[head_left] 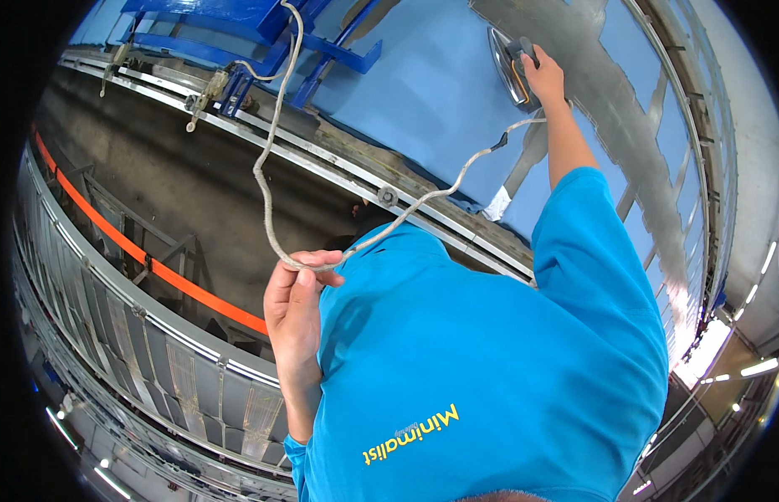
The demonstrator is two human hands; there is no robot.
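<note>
My right hand [547, 82] is closed around the dark handle of a clothes iron [501, 60], which rests on the blue surface at the upper right. From the rear of the iron a pale braided cord [446, 192] runs down toward my body. My left hand [295, 308] pinches that cord between thumb and fingers, in front of my waist. Beyond the pinch, the cord [260, 163] loops up to the blue metal frame at the top. The iron's soleplate is hidden against the surface.
The light-blue surface [389, 105] carries grey patches and strips [611, 109]. A blue metal frame [214, 29] stands at the upper left. Metal rails [322, 171] edge the surface on my side. An orange bar [189, 289] and ribbed metal panels [164, 360] lie to the left.
</note>
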